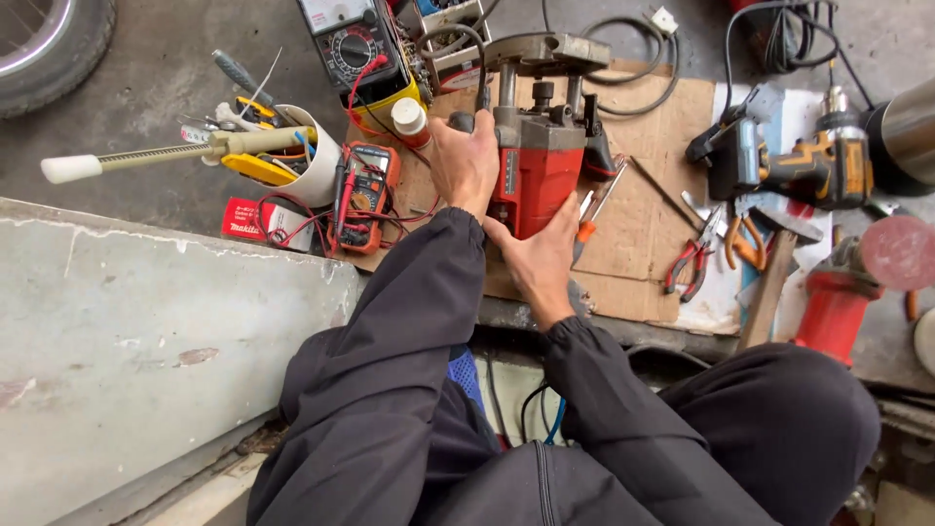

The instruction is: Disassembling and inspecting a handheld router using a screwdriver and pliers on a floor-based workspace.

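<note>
We've got the red plunge router (534, 180) lying on cardboard (638, 234), long axis pointing away; left hand (466, 166) clamped on its side handle, right hand (541, 261) cupping the near end

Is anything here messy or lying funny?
Yes. The red power tool lies tipped on its side on the cardboard, held between the left hand and right hand. Red test leads sprawl tangled beside the orange meter.
</note>
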